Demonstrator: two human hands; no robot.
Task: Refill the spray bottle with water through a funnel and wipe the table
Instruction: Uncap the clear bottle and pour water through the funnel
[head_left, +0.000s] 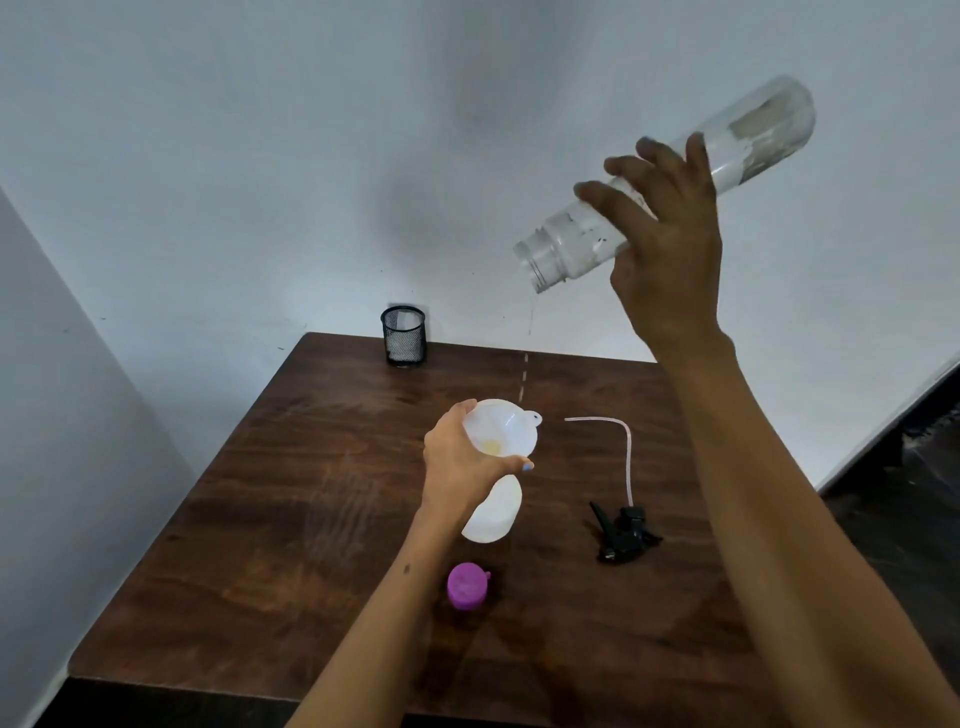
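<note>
A white funnel (506, 423) sits in the neck of a white spray bottle (493, 512) standing on the brown table (291, 493). My left hand (460, 460) grips the funnel and bottle neck. High above, my right hand (665, 244) holds a clear water bottle (748, 145) tilted mouth-down. A thin trickle of water (524, 374) falls from its mouth toward the funnel. The black spray head (623, 532) with its pale tube (626, 452) lies on the table to the right.
A purple cap (467, 584) lies on the table near the front, below the spray bottle. A black mesh pen cup (403, 333) stands at the back edge by the white wall. Dark floor shows at the right.
</note>
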